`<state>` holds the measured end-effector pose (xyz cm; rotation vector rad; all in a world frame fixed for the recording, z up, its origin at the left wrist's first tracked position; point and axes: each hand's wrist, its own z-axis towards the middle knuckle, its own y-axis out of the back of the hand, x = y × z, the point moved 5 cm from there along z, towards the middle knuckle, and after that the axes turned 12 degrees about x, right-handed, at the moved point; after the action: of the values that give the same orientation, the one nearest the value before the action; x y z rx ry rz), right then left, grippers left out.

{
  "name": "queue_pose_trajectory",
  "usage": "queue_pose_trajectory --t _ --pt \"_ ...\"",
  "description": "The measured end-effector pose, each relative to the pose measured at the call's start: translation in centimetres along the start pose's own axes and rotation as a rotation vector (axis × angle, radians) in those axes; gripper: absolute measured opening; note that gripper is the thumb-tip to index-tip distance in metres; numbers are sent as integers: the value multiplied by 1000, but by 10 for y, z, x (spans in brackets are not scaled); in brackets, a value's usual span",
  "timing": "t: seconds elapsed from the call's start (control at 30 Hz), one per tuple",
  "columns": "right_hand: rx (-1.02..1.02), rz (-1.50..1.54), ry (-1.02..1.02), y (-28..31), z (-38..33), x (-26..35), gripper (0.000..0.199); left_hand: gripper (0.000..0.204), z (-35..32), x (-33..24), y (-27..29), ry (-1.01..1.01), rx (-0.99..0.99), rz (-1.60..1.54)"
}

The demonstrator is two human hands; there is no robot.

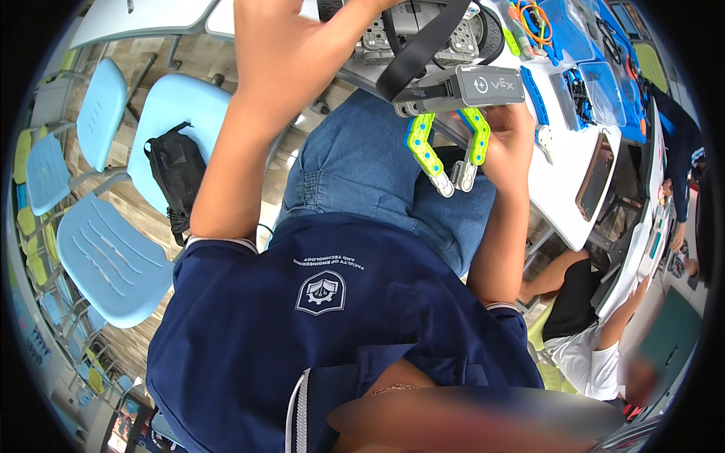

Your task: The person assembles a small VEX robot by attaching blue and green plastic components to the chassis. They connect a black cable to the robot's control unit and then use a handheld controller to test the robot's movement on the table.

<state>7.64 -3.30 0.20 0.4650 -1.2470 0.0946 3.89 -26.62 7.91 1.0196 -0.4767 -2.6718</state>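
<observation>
Over the person's denim lap, the right hand (507, 143) curls its fingers (491, 117) around the green claw arm (477, 136) of a grey robot kit (445, 68) held at the white table (563, 189) edge. The left hand (283, 45) rests on the robot's left side, fingers hidden, so I cannot tell its grip. Farther left, a black bag (175, 174) sits on a light blue chair (181, 113).

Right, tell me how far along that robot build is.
Done: the grey robot already carries a wheel, a grey motor block and a green claw. In hand: the left hand steadies the body, and the right hand is at the claw. Left: loose blue pieces lie on the white table, unused.
</observation>
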Motion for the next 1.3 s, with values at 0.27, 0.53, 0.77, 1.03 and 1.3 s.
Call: queue_pose_trajectory --t 0.27,0.53,0.77,1.03,1.3 --pt "-100 -114 -38 0 -15 0 34 32 -29 -37 13 46 104 -304" --pt "-85 -348 27 -7 -9 12 30 22 -75 -14 1 34 -119 -519" --pt "-48 -513 67 -10 -2 24 31 39 -98 6 -29 274 17 229" --pt "-125 -468 -23 -8 -2 17 38 63 -98 -6 -32 290 -1 404" --pt "-101 -332 -11 -7 1 6 35 63 -88 -11 -27 420 134 370"
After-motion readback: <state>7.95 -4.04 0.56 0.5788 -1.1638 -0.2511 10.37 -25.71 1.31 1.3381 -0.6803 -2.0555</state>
